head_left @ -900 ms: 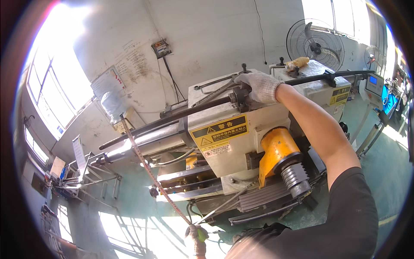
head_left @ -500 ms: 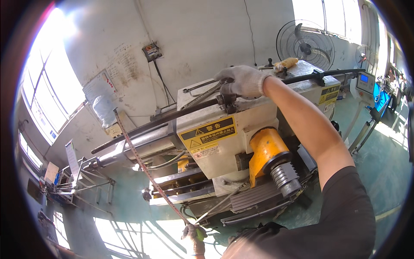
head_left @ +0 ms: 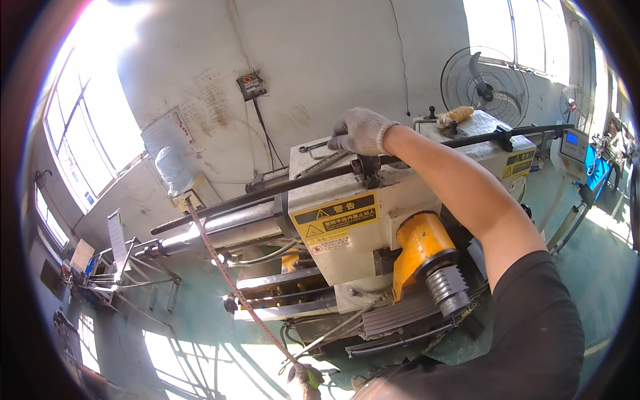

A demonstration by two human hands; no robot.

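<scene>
My right hand [head_left: 360, 131], in a pale knit glove, is above the machine's top with its fingers curled. What they hold, if anything, is hidden. At its fingertips is the end of a thin wrench [head_left: 313, 146]; a larger wrench [head_left: 323, 163] lies just below, on the machine [head_left: 305, 200]. A long threaded rod [head_left: 317, 179] runs past under the wrist. Low in the view my gloved left hand [head_left: 305, 379] is closed round a tape measure with a green case [head_left: 313, 377]. Its blade [head_left: 233, 283] stretches up and left, past the machine's steel cylinder [head_left: 190, 233].
A yellow bracket [head_left: 423, 243] with a ribbed steel shaft [head_left: 445, 287] juts from the machine's front. A yellow roll [head_left: 456, 116] lies on top, with a caged fan [head_left: 485, 90] behind. A control box [head_left: 572, 142] stands at the right, a metal frame [head_left: 143, 277] at the left.
My right hand has shifted left over the wrenches, and its fingers have curled in more. The view has moved a little. My left hand still holds the tape measure with its blade out.
</scene>
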